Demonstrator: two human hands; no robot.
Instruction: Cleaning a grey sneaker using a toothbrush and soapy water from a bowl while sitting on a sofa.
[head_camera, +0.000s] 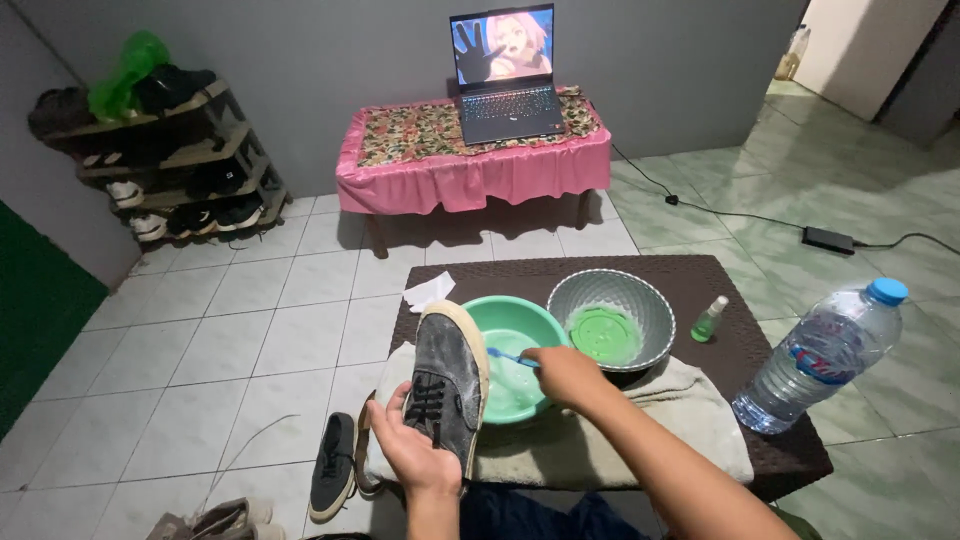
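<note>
The left hand (415, 450) is wrapped around the heel end of a grey lace-up shoe (447, 380), tilting it toe-up beside the green basin (515, 350), probably so drips fall onto the beige towel (690, 405) spread over the low dark table (700, 280). The right hand (565, 375) is pinched shut on a blue toothbrush (508, 355), its head reaching over the basin toward the shoe's side (a grey bowl (612, 315) and water bottle (820, 355) stand near).
</note>
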